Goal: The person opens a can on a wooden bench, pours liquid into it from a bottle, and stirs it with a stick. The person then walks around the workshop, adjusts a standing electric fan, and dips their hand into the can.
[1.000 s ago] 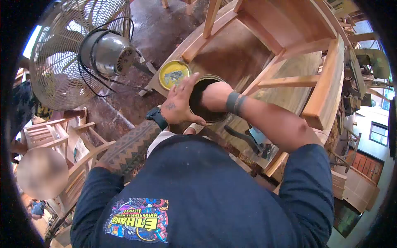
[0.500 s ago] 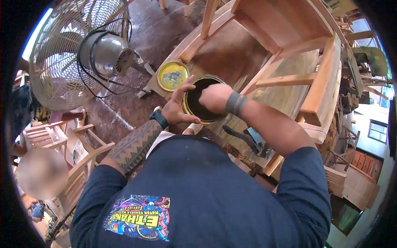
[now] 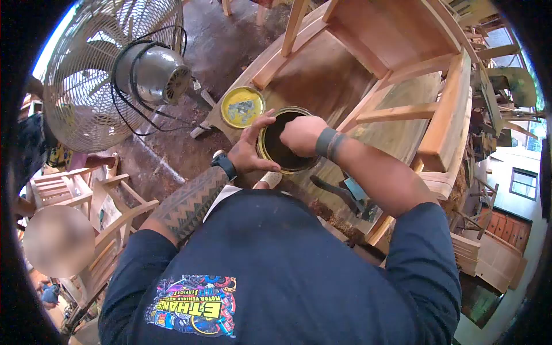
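Observation:
A round, open can (image 3: 275, 138) with a yellowish rim and a dark inside is tilted toward me. My left hand (image 3: 248, 150) grips its left side, thumb and fingers spread around the rim. Over the mouth of the can is my right hand (image 3: 303, 136), its fingers curled and reaching inside; whatever they hold is hidden. A yellow lid (image 3: 243, 107) with grey smears lies just beyond the can, on a wooden board. To the right, below my forearm, rests a dark-handled tool (image 3: 334, 192) beside a small blue piece (image 3: 355, 188).
A wooden chair frame (image 3: 397, 112) lies on the board to the right. A large fan (image 3: 150, 75) with a looped black cable stands at the left. Wooden chairs (image 3: 63, 187) and another person are at the lower left.
The can and both hands appear slightly shifted right and down in view. My left hand stays on the can and my right hand remains inside it.

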Demonstrator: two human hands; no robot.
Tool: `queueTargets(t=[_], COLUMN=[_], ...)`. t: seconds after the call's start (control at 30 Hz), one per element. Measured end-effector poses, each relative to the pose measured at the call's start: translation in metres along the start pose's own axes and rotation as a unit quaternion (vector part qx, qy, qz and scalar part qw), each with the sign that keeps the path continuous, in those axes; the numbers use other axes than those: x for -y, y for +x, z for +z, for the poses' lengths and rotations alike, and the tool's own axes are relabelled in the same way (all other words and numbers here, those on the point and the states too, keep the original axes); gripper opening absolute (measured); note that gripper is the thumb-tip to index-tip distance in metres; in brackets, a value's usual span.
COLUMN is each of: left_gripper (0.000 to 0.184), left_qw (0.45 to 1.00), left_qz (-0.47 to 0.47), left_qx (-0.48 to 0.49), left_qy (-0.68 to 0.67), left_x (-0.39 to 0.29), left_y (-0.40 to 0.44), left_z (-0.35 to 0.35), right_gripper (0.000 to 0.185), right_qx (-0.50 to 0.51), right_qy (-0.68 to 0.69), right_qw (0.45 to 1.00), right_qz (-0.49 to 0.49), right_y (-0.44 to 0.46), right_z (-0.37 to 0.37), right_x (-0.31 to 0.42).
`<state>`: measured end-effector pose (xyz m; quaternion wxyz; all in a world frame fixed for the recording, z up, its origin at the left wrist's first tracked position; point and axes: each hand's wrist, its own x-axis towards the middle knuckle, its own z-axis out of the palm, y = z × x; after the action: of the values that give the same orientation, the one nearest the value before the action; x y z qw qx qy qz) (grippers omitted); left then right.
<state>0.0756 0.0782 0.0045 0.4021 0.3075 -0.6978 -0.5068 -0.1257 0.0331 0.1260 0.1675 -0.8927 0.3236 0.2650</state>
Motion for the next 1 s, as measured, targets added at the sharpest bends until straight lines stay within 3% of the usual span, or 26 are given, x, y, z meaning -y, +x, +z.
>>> queueTargets(t=[0.07, 0.17, 0.43, 0.7, 0.8, 0.9, 1.0], left_gripper=[0.118, 0.115, 0.108, 0.11, 0.11, 0.11, 0.111], left_qw=[1.0, 1.0, 0.999, 0.999, 0.999, 0.998, 0.999], left_qz=[-0.001, 0.001, 0.019, 0.03, 0.032, 0.026, 0.033], left_qx=[-0.009, -0.016, 0.005, 0.002, 0.008, 0.01, 0.021], left_qy=[-0.013, 0.012, 0.046, -0.037, -0.016, -0.051, -0.012], left_x=[0.006, 0.011, 0.01, 0.019, 0.018, 0.023, 0.021], left_y=[-0.004, -0.008, -0.004, -0.001, 0.001, 0.002, 0.003], left_z=[0.003, 0.003, -0.003, 0.002, -0.001, 0.002, -0.003], right_gripper=[0.025, 0.026, 0.026, 0.021, 0.02, 0.02, 0.02], right_qx=[-0.063, -0.091, 0.134, -0.073, -0.1, -0.057, 0.034], right_qy=[-0.003, 0.08, 0.015, 0.036, 0.042, 0.026, 0.043], right_qw=[0.998, 0.983, 0.991, 0.989, 0.985, 0.994, 0.992], right_qz=[0.02, 0.138, 0.006, 0.122, 0.131, 0.086, 0.112], right_y=[0.007, 0.033, 0.007, 0.017, 0.018, 0.016, 0.002], right_z=[0.0, 0.026, 0.007, 0.009, 0.022, 0.031, 0.016], right_x=[0.0, 0.007, 0.002, 0.016, 0.019, 0.018, 0.022])
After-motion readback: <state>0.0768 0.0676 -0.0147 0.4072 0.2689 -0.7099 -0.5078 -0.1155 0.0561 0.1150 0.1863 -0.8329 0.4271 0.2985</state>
